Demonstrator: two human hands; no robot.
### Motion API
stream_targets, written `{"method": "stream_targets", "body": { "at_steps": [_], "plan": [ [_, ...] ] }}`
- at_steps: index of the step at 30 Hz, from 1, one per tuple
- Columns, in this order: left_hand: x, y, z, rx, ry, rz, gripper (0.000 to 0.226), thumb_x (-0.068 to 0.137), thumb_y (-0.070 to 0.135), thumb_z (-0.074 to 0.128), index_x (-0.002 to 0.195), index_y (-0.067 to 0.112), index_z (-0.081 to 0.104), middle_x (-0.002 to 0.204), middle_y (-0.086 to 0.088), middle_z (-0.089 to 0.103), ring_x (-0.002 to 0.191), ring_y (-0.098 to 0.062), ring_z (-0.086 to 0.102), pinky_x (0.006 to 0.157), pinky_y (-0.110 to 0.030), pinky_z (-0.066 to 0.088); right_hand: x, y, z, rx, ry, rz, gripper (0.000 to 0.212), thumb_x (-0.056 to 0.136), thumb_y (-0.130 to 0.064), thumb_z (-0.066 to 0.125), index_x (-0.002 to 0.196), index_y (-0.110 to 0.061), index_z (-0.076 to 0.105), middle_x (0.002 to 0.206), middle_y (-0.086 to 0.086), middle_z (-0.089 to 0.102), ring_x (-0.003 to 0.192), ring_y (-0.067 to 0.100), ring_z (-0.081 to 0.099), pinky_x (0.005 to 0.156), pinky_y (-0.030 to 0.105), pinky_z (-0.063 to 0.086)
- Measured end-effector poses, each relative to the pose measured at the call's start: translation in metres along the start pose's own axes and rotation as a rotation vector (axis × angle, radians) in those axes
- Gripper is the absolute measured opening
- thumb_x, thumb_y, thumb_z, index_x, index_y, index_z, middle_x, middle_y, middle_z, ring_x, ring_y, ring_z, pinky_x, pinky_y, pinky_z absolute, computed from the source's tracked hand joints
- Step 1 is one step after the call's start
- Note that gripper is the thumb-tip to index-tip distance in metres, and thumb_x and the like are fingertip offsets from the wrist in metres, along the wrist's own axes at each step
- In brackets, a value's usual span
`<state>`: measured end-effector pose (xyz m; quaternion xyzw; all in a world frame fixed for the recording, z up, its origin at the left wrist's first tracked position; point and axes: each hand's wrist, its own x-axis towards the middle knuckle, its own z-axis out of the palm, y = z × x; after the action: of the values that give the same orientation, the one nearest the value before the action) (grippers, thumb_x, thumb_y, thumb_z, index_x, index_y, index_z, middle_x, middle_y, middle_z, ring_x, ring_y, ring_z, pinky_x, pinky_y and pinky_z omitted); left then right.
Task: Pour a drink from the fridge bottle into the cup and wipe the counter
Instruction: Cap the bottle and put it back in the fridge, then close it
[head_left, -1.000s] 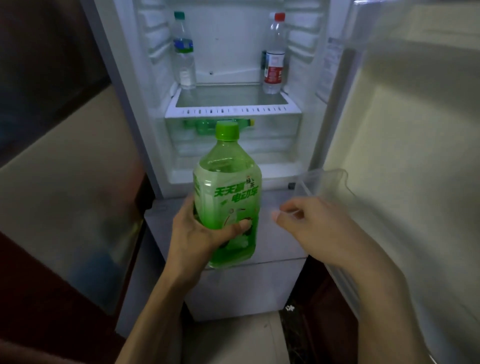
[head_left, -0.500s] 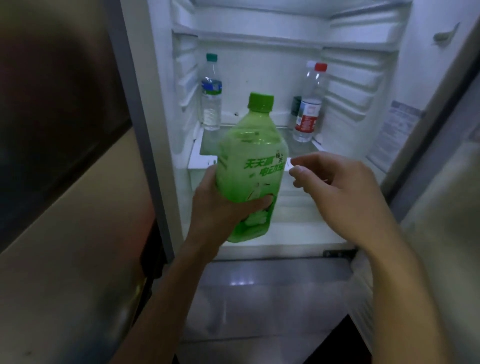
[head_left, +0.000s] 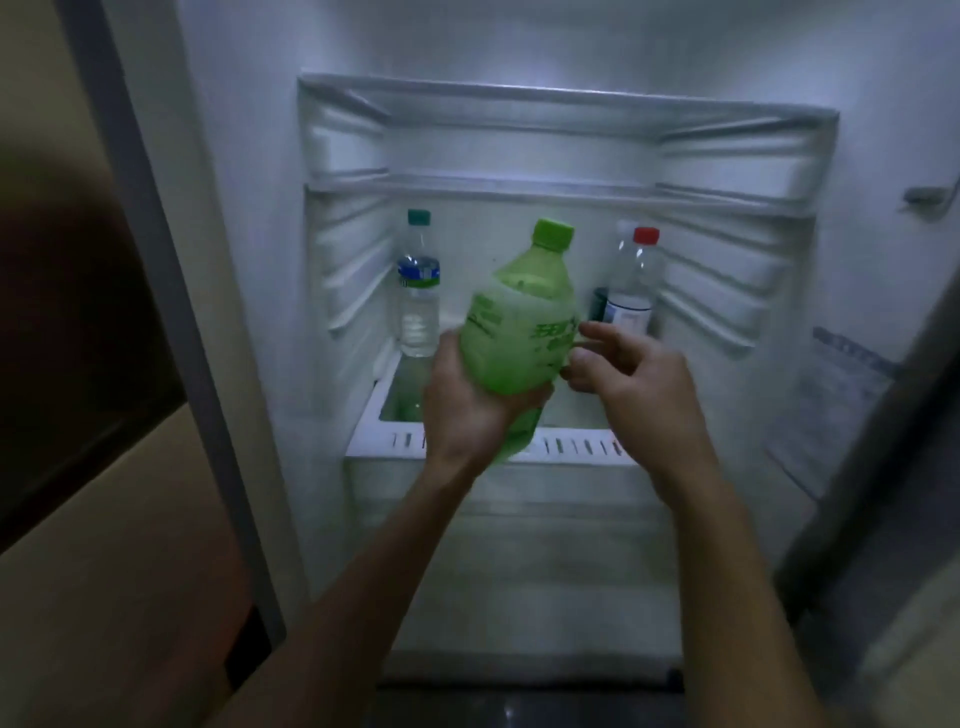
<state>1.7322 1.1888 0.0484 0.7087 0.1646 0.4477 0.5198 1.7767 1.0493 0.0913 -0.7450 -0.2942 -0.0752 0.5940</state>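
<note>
One open fridge (head_left: 519, 145) fills the view, its ribbed white walls lit from inside. Low in the compartment runs a white shelf (head_left: 571, 448) with a slotted front edge.

In front of that shelf, near me, the green drink bottle (head_left: 519, 322) is held up in the air, tilted so its green cap (head_left: 554, 234) leans to the right and away. The left hand (head_left: 467, 410) is wrapped around its lower body from the left. The right hand (head_left: 639, 384) sits just beside the bottle's right side with fingers loosely bent, holding nothing; I cannot tell whether its fingertips touch the label.

Far back on the shelf stand a teal-capped water bottle (head_left: 418, 306) at the left and a red-capped bottle (head_left: 631, 291) at the right, both upright and well apart.
</note>
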Motion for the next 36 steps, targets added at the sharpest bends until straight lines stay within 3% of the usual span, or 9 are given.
{"method": "stream_targets", "body": {
  "at_steps": [5, 9, 12, 15, 23, 27, 30, 32, 36],
  "plan": [
    [0.029, -0.012, 0.03, 0.033, -0.037, 0.005, 0.076, 0.053, 0.034, 0.095, 0.112, 0.025, 0.049, 0.11, 0.001, 0.066, 0.098, -0.017, 0.065, 0.08, -0.044, 0.059, 0.034, 0.024, 0.004, 0.109, 0.043, 0.047, 0.047, 0.077, -0.03, 0.065, 0.121, -0.015, 0.064, 0.103, 0.001, 0.072, 0.096, 0.016, 0.069, 0.089, 0.042, 0.056],
    [0.043, -0.03, 0.046, 0.044, -0.041, -0.028, 0.075, 0.056, 0.028, 0.096, 0.114, 0.023, 0.048, 0.112, 0.0, 0.067, 0.099, -0.018, 0.065, 0.077, -0.038, 0.059, 0.049, 0.042, 0.015, 0.156, 0.099, 0.079, 0.032, 0.08, -0.025, 0.064, 0.112, -0.022, 0.066, 0.096, -0.003, 0.071, 0.094, 0.016, 0.068, 0.088, 0.043, 0.056],
    [0.054, -0.046, 0.054, 0.018, -0.056, -0.043, 0.078, 0.055, 0.026, 0.096, 0.118, 0.018, 0.051, 0.111, 0.001, 0.068, 0.099, -0.018, 0.067, 0.079, -0.041, 0.061, 0.063, 0.049, 0.02, 0.119, 0.096, 0.065, 0.031, 0.087, -0.012, 0.063, 0.119, -0.013, 0.065, 0.092, -0.007, 0.067, 0.093, 0.015, 0.067, 0.087, 0.04, 0.057],
    [0.07, -0.057, 0.06, -0.022, -0.105, -0.091, 0.08, 0.053, 0.024, 0.096, 0.119, 0.018, 0.051, 0.112, 0.001, 0.067, 0.102, -0.019, 0.067, 0.083, -0.046, 0.06, 0.08, 0.056, 0.024, 0.064, 0.06, 0.076, 0.035, 0.088, -0.014, 0.062, 0.123, -0.011, 0.064, 0.097, -0.004, 0.067, 0.096, 0.015, 0.067, 0.088, 0.04, 0.057],
    [0.106, -0.073, 0.075, -0.097, -0.214, -0.2, 0.085, 0.058, 0.013, 0.095, 0.127, 0.015, 0.045, 0.121, -0.004, 0.062, 0.111, -0.021, 0.062, 0.093, -0.04, 0.058, 0.112, 0.074, 0.033, -0.01, 0.076, 0.074, 0.036, 0.086, -0.013, 0.062, 0.121, -0.01, 0.065, 0.098, 0.0, 0.068, 0.096, 0.016, 0.066, 0.087, 0.042, 0.057],
    [0.13, -0.085, 0.077, -0.151, -0.299, -0.274, 0.089, 0.06, 0.009, 0.094, 0.132, 0.012, 0.041, 0.123, -0.006, 0.062, 0.11, -0.023, 0.064, 0.081, -0.035, 0.06, 0.127, 0.079, 0.043, -0.081, 0.071, 0.056, 0.038, 0.088, -0.012, 0.06, 0.126, -0.011, 0.063, 0.099, -0.003, 0.066, 0.087, 0.008, 0.062, 0.077, 0.025, 0.056],
    [0.147, -0.093, 0.079, -0.15, -0.343, -0.294, 0.099, 0.051, 0.016, 0.098, 0.133, 0.012, 0.043, 0.122, -0.008, 0.066, 0.11, -0.026, 0.067, 0.081, -0.041, 0.062, 0.139, 0.082, 0.049, -0.154, 0.052, 0.055, 0.04, 0.089, -0.014, 0.059, 0.129, -0.013, 0.061, 0.108, 0.003, 0.069, 0.087, 0.008, 0.059, 0.062, 0.008, 0.041],
    [0.157, -0.095, 0.079, -0.129, -0.369, -0.312, 0.104, 0.044, 0.021, 0.099, 0.133, 0.013, 0.046, 0.122, -0.008, 0.067, 0.111, -0.027, 0.067, 0.089, -0.048, 0.06, 0.147, 0.083, 0.052, -0.177, 0.045, 0.065, 0.041, 0.089, -0.016, 0.059, 0.13, -0.013, 0.06, 0.112, 0.004, 0.068, 0.09, 0.009, 0.058, 0.061, 0.009, 0.04],
    [0.177, -0.099, 0.078, -0.039, -0.405, -0.319, 0.093, 0.052, 0.02, 0.098, 0.131, 0.016, 0.05, 0.122, -0.005, 0.067, 0.113, -0.026, 0.065, 0.096, -0.047, 0.057, 0.159, 0.084, 0.058, -0.222, 0.009, 0.045, 0.045, 0.09, -0.017, 0.057, 0.135, -0.013, 0.056, 0.121, 0.006, 0.066, 0.099, 0.014, 0.06, 0.079, 0.024, 0.047]
  ]
}}
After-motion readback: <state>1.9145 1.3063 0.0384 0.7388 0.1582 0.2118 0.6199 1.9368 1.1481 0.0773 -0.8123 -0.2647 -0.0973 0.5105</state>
